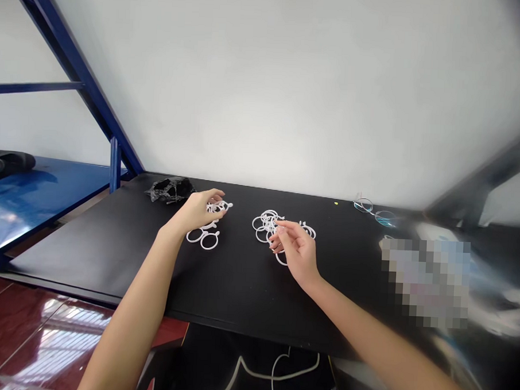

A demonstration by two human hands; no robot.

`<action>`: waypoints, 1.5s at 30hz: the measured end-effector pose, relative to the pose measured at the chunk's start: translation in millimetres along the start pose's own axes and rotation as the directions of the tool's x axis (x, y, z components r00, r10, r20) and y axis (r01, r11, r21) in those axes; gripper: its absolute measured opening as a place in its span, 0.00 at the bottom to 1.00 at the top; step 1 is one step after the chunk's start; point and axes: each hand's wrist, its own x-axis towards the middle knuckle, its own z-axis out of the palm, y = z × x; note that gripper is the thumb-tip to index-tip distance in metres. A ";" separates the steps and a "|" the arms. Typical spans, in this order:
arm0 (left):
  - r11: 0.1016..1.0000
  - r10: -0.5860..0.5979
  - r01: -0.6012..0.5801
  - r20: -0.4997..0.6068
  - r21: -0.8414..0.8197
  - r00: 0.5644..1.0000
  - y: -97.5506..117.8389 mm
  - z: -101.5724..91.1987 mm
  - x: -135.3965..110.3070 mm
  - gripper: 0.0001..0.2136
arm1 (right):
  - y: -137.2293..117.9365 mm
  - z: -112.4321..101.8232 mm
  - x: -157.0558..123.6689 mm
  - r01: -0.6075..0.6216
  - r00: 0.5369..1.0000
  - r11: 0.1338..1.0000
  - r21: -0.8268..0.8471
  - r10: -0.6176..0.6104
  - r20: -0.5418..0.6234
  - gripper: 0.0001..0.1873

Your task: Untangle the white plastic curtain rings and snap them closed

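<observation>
White rings (268,219) are lying in groups toward the worktop (234,289)'s back edge. The left hand (201,207) is curving over one, fingers parted; the right hand (298,249) over another, fingers narrowly bent (whether either is gripping, I cannot tell).

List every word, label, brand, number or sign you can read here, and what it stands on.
No text can be read.
Pixelated item on the right of the black table: too blurred to tell if it bears print.
White rings: no lettering visible.
</observation>
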 end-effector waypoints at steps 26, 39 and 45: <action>0.916 0.401 -0.392 0.162 -0.086 0.902 38.9 77.5 -4.2 0.07 | 0.9 -10.3 13.1 0.038 0.970 0.999 0.019 -0.032 -0.243 0.13; 0.893 0.426 -0.406 0.071 -0.196 0.902 41.1 83.3 -5.9 0.05 | 4.4 -11.3 13.0 0.041 0.979 0.998 -0.043 -0.048 -0.196 0.12; 0.890 0.370 -0.370 -0.052 -0.266 0.927 40.5 82.2 -4.0 0.07 | 9.2 -11.4 11.4 0.233 0.972 0.902 -0.363 -0.209 0.105 0.05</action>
